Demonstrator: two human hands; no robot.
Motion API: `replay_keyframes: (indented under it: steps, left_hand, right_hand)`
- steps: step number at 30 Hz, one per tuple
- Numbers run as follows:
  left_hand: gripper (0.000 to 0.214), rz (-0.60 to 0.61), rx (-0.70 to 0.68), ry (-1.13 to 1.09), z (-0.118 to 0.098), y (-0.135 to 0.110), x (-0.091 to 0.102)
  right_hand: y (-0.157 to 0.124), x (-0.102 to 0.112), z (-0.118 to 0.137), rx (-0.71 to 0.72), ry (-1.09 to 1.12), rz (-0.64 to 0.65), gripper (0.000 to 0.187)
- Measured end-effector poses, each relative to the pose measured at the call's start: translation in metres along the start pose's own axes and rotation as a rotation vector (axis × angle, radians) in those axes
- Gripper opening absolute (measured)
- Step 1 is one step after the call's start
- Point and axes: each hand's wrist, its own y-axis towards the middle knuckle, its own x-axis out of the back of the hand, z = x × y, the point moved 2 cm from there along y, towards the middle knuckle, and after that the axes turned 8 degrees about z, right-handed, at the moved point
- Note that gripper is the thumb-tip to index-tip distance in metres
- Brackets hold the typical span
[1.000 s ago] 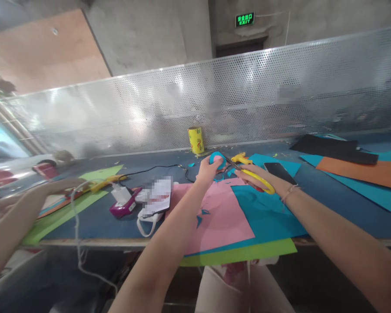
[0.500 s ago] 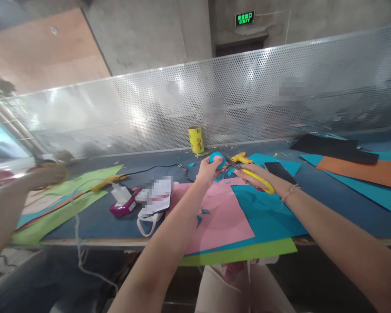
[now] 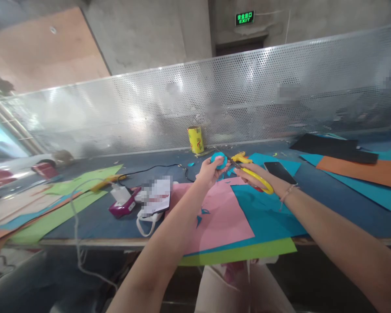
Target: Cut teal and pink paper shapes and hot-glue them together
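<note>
My left hand (image 3: 207,172) pinches a small round piece of teal paper (image 3: 219,160) and holds it up above the bench. My right hand (image 3: 252,176) grips yellow-handled scissors (image 3: 249,173), whose blades point left and meet the edge of the teal piece. Both hands hover over a pink sheet (image 3: 217,215) and a teal sheet (image 3: 263,213) lying on the blue bench top (image 3: 94,217). A lime-green sheet (image 3: 247,252) sticks out under them at the front edge.
A yellow can (image 3: 196,140) stands by the perforated metal screen (image 3: 215,100). A black phone (image 3: 279,172) lies right of my hands. Orange paper (image 3: 368,170) and black paper (image 3: 332,148) lie far right. A purple device (image 3: 122,204), white cable and green sheets (image 3: 61,204) lie left.
Another person's arm at the far left has pulled out of view. My left hand has turned the teal piece a little against the scissors.
</note>
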Motion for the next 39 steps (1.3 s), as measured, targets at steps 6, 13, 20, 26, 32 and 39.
replay_keyframes:
  steps: [6, 13, 20, 26, 32, 39]
  left_hand:
    - [0.011, 0.017, 0.044, 0.036, -0.001, -0.003, 0.0]
    - [0.018, -0.011, 0.041, 0.001, -0.001, -0.002, 0.002]
    - [0.012, -0.042, 0.132, -0.092, 0.0, -0.003, 0.002]
    - [0.015, -0.021, 0.128, -0.091, 0.001, -0.002, 0.003]
    - [0.022, -0.014, 0.074, -0.011, -0.003, -0.002, 0.002]
    - [0.033, -0.011, -0.022, 0.071, -0.002, -0.001, 0.004]
  right_hand:
    - [0.0, 0.0, -0.006, 0.021, 0.03, 0.027, 0.037]
    - [-0.001, -0.001, -0.005, 0.028, 0.096, 0.035, 0.044]
    - [-0.006, -0.007, 0.006, 0.047, 0.168, 0.01, 0.043]
    - [-0.005, -0.01, 0.005, 0.038, 0.214, 0.019, 0.042]
    - [-0.002, -0.007, 0.003, 0.032, 0.166, 0.037, 0.046]
    - [-0.013, -0.002, 0.02, -0.05, 0.086, 0.064, 0.044]
